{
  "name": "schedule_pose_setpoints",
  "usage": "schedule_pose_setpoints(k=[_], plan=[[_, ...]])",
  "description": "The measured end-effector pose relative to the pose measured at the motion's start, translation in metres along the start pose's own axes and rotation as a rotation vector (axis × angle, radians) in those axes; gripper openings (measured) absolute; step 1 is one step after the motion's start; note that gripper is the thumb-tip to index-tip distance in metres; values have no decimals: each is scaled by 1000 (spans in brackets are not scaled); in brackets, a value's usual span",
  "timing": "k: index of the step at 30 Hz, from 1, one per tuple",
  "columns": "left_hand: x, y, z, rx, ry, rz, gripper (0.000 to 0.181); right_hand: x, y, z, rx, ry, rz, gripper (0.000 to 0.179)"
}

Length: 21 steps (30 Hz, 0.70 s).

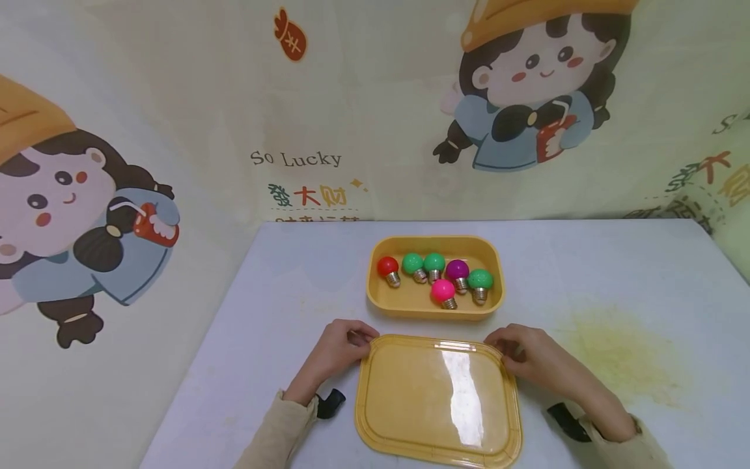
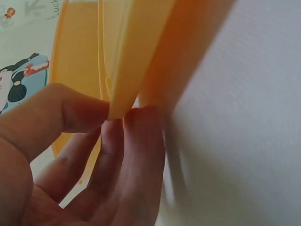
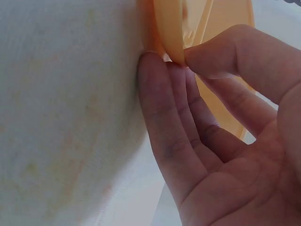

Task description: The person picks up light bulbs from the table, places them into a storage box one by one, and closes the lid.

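Note:
A flat, shiny yellow tray (image 1: 404, 397) lies at the near side of the table. My left hand (image 1: 342, 342) pinches the tray's far left corner. In the left wrist view, the thumb is on the rim and the fingers (image 2: 143, 146) are under it. At the far right corner, my right hand (image 1: 527, 352) grips the same tray, with thumb and fingers (image 3: 160, 99) on either side of the rim in the right wrist view. Just beyond the tray stands a yellow container (image 1: 433, 314), which holds several small colored light bulbs.
Among the bulbs are a red one (image 1: 387, 266), a purple one (image 1: 458, 268), a pink one (image 1: 443, 290) and green ones (image 1: 480, 279). The white table (image 1: 281, 293) bears a yellowish stain at right. A cartoon-printed cloth (image 1: 387, 117) hangs behind and at the left.

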<state>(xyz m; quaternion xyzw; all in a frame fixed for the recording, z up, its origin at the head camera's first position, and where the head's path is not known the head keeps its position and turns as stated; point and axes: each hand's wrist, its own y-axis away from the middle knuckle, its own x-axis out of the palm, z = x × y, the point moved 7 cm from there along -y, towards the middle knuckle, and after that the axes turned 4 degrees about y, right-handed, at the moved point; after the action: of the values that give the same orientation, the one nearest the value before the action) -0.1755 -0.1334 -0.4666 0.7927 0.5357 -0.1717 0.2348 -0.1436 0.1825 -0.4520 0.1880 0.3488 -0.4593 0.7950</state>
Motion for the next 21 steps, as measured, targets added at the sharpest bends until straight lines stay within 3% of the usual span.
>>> schedule_pose_setpoints(k=[11,16,21], plan=[[0,1,4,-62,227,18,28,-9,0,-1,-8,-23,-35,34],[-2,4,-2,-68,312,52,27,-10,-1,-3,39,-68,14,34],[-7,7,-3,-75,330,62,24,-10,-1,-3,75,-143,68,28]])
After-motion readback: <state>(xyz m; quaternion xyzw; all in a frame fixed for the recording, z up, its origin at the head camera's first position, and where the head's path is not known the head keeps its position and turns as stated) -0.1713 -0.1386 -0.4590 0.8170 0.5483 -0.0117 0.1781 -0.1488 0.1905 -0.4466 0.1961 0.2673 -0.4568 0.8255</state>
